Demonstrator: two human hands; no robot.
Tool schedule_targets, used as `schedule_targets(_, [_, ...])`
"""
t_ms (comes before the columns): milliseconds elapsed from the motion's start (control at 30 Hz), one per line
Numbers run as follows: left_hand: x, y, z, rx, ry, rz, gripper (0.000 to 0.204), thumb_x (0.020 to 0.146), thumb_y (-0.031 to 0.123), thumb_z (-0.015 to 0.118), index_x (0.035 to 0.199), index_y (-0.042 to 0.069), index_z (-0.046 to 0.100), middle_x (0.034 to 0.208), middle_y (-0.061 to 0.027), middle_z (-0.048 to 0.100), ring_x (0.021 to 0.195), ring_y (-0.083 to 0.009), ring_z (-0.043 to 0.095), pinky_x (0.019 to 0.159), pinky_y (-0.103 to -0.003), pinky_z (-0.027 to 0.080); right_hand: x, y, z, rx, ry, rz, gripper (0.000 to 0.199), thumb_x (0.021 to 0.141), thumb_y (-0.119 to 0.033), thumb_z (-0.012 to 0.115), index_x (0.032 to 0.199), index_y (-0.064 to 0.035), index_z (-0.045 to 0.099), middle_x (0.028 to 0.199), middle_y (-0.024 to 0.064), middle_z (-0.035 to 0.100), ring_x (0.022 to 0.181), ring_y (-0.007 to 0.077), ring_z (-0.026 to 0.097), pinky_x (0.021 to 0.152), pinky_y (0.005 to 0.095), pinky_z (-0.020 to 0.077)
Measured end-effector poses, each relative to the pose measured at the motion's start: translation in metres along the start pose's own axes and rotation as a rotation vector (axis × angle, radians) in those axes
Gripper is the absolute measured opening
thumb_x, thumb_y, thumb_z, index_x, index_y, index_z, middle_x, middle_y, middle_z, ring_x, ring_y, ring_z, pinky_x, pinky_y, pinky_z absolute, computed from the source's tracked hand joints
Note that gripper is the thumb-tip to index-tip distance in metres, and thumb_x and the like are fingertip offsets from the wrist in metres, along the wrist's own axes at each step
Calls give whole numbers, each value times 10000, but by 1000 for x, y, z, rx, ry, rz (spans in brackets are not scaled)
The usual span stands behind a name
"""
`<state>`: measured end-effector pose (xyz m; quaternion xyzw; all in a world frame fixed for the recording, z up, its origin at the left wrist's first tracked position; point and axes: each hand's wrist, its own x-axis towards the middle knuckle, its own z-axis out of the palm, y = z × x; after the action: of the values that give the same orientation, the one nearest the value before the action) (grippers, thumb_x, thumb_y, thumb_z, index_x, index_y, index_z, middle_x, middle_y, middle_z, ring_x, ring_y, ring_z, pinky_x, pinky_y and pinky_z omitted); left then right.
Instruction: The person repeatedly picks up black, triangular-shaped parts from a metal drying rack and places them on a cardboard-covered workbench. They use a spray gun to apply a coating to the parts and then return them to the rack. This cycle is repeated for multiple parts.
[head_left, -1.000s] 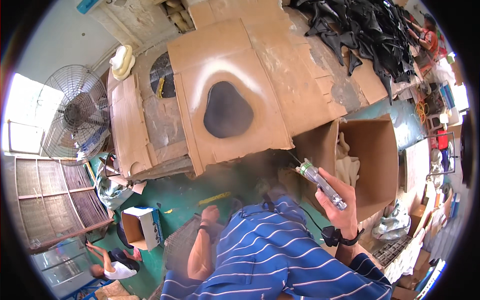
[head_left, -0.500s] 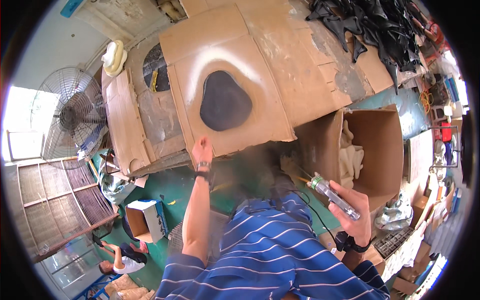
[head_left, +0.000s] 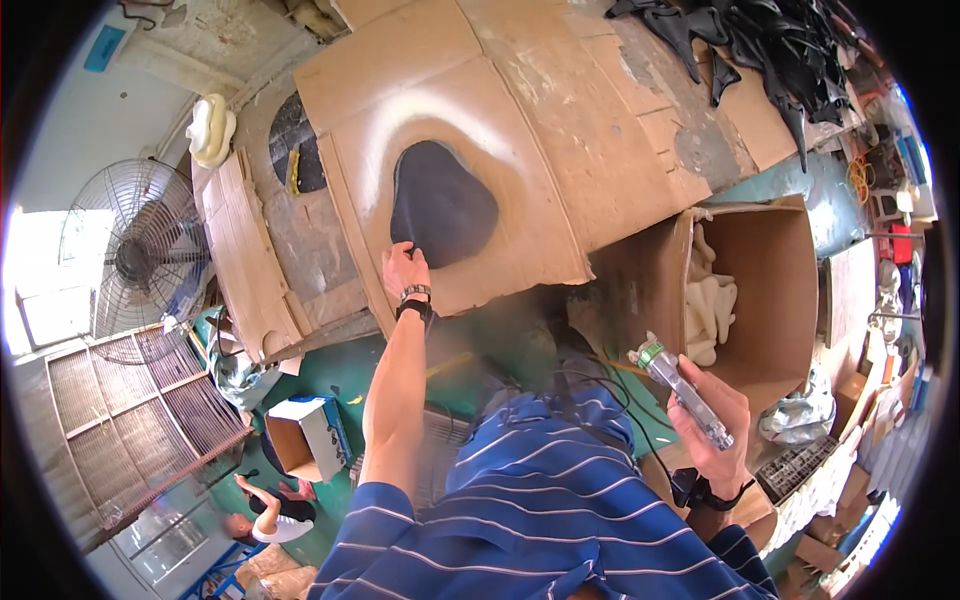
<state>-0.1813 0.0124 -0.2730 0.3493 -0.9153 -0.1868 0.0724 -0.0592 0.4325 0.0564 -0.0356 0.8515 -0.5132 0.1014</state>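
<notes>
Dark-grey rounded-triangular piece (head_left: 445,200) on brown cardboard (head_left: 535,240): near-left edge met by left hand (head_left: 407,269), grip narrow, pinch uncertain; silver green-collared tool (head_left: 687,391) held in right hand (head_left: 714,460). Step judged: edge-handling; firm purchase called for next.

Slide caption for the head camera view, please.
Left hand at the edge of a dark pad on cardboard, right hand gripping a tool near an open box.

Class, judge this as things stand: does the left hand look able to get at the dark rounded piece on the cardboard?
Probably yes: the left hand has its fingers at the near-left edge of the dark piece, with nothing visible in the way.
</notes>
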Motion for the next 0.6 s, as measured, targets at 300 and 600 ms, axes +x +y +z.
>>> schedule_targets(300, [15,0,32,-1186,-104,-604,115,815,65,692,921,54,650,862,-81,638,837,-251,630,847,-448,546,31,13,9,79,-80,-11,537,759,44,707,1285,-2,610,892,167,664,735,290,647,691,315,503])
schedule_targets(600, [49,63,-13,-1712,-547,-694,30,838,75,598,815,59,610,854,-90,670,850,-264,633,892,-500,515,174,140,167,112,-456,-422,884,734,-74,712,1521,-38,312,831,188,685,710,256,674,715,346,537])
